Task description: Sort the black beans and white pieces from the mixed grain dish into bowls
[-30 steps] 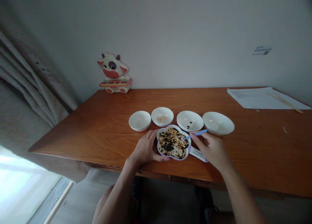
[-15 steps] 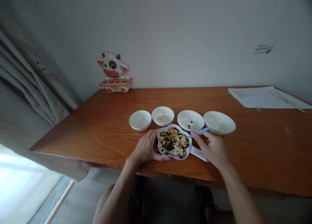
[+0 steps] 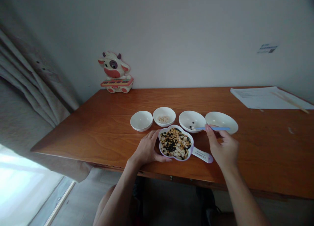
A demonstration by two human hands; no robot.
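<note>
My left hand grips the left side of a flower-shaped bowl with a purple rim and a labelled handle. Mixed yellow grains, black beans and pale flat seeds fill it. Between the thumb and fingers of my right hand is a slim light-blue stick, held almost level. Its left end lies over the third white bowl, with a small pale piece at the tip. A few black beans lie in that bowl. My right fingers partly cover the fourth white bowl.
Left in the row stand a white bowl and another white bowl holding pale seeds. A cow toy sits at the back left of the wooden table. Papers and chopsticks lie back right.
My right hand has moved right and slightly up with the blue stick, from the flower-shaped bowl to over the third white bowl. A pale piece now shows there. My left hand stays put.
</note>
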